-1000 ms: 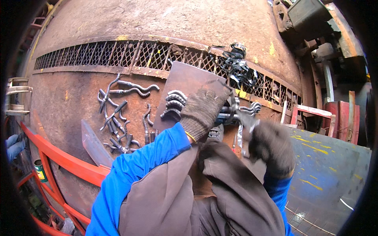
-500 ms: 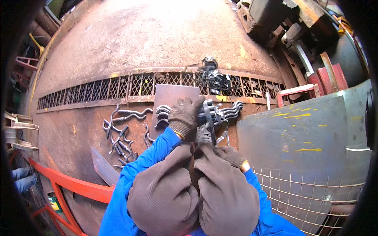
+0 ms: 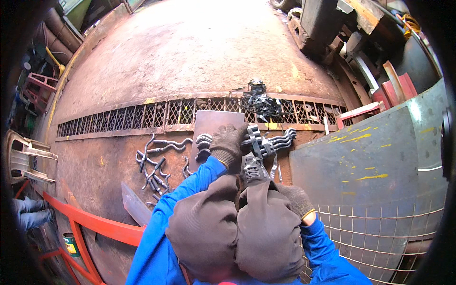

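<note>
A bundle of wavy, bent metal rods [image 3: 281,141] lies across a flat brown metal plate [image 3: 209,119] in front of my feet. Dark tape or strapping [image 3: 260,142] crosses the bundle right of its middle. My left hand [image 3: 229,141], in a grey-brown knit glove, is closed over the rods from above. By my right knee is my right hand [image 3: 295,199], gloved the same way; the knee hides its fingers. Between my knees the toe of a dark shoe [image 3: 253,169] shows close to the bundle. A loose shiny strip [image 3: 274,168] hangs below the rods.
Several loose bent rods [image 3: 154,173] lie on the floor to the left. A crumpled heap of black strips [image 3: 266,105] sits on the floor grating [image 3: 128,118]. A red rail [image 3: 104,218], wire mesh [image 3: 370,225] and a large steel sheet [image 3: 351,156] flank me.
The view has shifted slightly. My right hand has drawn a little to the right, beside the knee. My left hand stays on the rods.
</note>
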Demonstrator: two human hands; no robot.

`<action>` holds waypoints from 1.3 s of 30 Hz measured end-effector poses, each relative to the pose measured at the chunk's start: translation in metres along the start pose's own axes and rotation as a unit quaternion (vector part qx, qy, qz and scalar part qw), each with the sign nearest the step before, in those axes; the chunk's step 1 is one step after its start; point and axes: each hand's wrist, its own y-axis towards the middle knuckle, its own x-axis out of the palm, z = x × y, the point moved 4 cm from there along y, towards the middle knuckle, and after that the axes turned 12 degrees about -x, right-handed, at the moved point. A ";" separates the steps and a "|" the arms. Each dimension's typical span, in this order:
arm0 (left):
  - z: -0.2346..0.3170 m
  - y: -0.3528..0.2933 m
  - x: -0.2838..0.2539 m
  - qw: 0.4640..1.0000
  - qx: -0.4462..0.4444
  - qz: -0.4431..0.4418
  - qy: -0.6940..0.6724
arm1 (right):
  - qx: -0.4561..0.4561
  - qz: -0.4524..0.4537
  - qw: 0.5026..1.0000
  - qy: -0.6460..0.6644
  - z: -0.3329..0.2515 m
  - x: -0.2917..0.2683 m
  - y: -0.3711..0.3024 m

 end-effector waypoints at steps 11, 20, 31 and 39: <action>-0.004 0.015 0.024 0.998 0.002 0.065 0.015 | 0.071 0.000 0.997 -0.025 -0.068 -0.067 0.020; -0.008 0.013 0.026 0.995 0.023 0.092 0.015 | 0.032 0.002 0.999 -0.018 -0.099 -0.083 0.025; -0.001 0.004 0.012 0.997 0.028 0.058 -0.038 | 0.163 0.030 0.986 -0.029 -0.013 -0.071 0.099; -0.008 0.005 0.012 0.998 0.027 0.051 -0.030 | 0.102 0.329 0.928 -0.141 0.008 -0.080 0.139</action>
